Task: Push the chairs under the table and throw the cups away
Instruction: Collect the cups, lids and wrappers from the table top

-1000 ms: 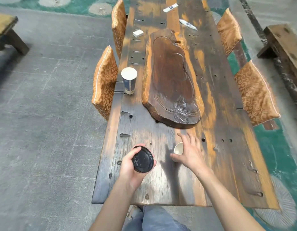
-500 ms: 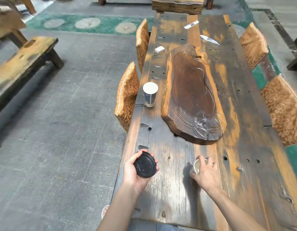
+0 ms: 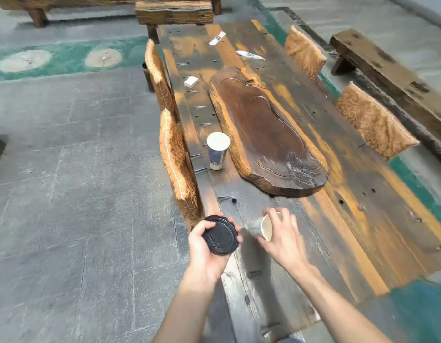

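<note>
cups: small white paper cup (image 3: 265, 227) sits tipped in the right hand (image 3: 286, 240), fingers (image 3: 280, 216) curled round it; black-lidded cup (image 3: 220, 235) gripped in the left hand (image 3: 204, 254), both over the long dark wooden desk (image 3: 363, 219). tall white-and-blue paper cup (image 3: 217, 152) on the desk isn't collected yet. gold-cushioned chairs (image 3: 176, 164) look tucked in.

The black lid (image 3: 220, 235) and the left grip (image 3: 202, 253) hide everything beneath the lid. The small paper cup (image 3: 265, 227) in the right grip (image 3: 282, 240) is motion-blurred, with fingers covering its far side. Print on the far white packet (image 3: 250, 55) is too small to read.
</note>
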Available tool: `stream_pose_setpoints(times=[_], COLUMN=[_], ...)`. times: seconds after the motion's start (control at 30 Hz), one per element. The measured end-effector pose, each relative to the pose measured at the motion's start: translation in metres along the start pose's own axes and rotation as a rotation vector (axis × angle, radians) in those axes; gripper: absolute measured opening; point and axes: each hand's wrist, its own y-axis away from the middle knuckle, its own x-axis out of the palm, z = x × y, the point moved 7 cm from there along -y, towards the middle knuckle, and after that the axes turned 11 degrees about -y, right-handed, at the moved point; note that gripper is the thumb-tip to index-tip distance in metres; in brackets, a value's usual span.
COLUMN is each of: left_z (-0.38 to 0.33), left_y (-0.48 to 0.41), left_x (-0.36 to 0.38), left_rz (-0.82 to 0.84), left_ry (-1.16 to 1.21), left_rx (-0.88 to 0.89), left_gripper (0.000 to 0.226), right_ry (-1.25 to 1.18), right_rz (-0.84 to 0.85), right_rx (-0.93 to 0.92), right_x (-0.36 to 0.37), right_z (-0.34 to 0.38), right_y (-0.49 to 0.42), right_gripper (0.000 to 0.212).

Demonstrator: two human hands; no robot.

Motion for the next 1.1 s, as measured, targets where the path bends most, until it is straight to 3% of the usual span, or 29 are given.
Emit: stream_pose_setpoints(times=[0.27, 0.67, 0.93, 1.1], left_z=[-0.087, -0.182, -0.273, -0.305], left_y=[0.009, -0.054, -0.129, -0.161], left_x=[-0.039, -0.005, 0.026, 0.05], left_rz=[0.003, 0.065, 0.017, 0.018], left_ry=[-0.09, -0.136, -0.193, -0.228], left_rx=[-0.059, -0.056, -0.021, -0.044], left_gripper=[0.019, 0.021, 0.019, 0.02], right_ry=[-0.068, -0.087, -0.108, 0.03], right_rz=[-0.242, -0.395, -0.339, -0.189], right_rx=[0.01, 0.009, 0.114, 0.171], right_x=[-0.022, -0.044, -0.008, 0.03], right_z=[0.111, 0.173, 0.161, 0.15], right_y=[-0.016, -0.132, -0.257, -0.3], right_gripper=[0.056, 0.06, 0.06, 0.066])
